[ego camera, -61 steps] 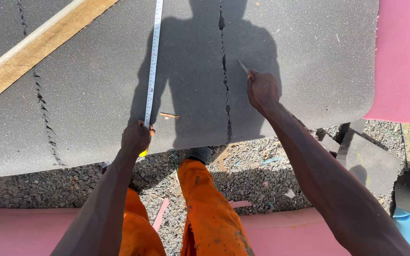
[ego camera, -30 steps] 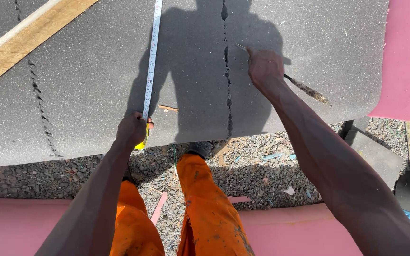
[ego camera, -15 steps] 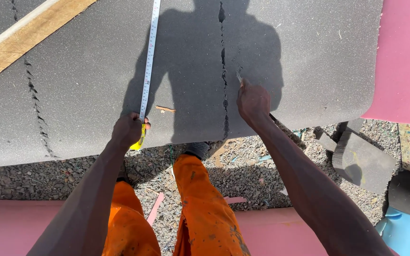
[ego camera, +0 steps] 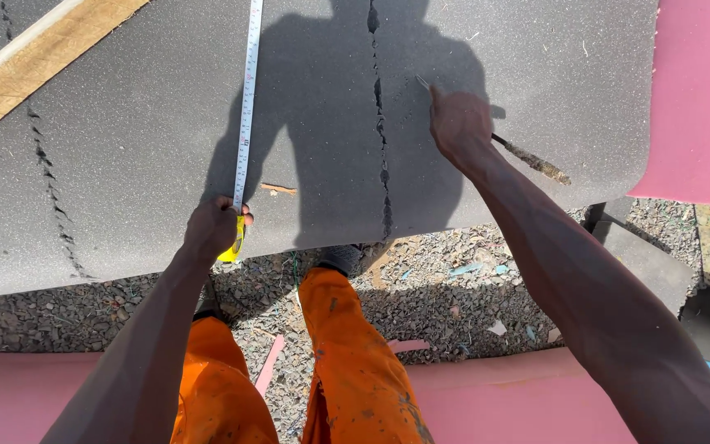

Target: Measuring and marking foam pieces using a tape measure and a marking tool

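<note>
Partly hidden, left hand (ego camera: pixel 209 231) grips tape measure (ego camera: pixel 244 107); right hand (ego camera: pixel 460 125) clasps blade (ego camera: pixel 527 156).

Both arms reach forward, the left hand (ego camera: pixel 211 230) clenched low, the right hand (ego camera: pixel 459 123) curled farther out.

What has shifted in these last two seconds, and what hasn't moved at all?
The right hand with its thin pointed tool wandered a little over the grey foam sheet, just right of the long crack, dipping nearer the edge and then going back up. The left hand kept the yellow tape measure pinned at the sheet's near edge. Nothing was let go.
</note>
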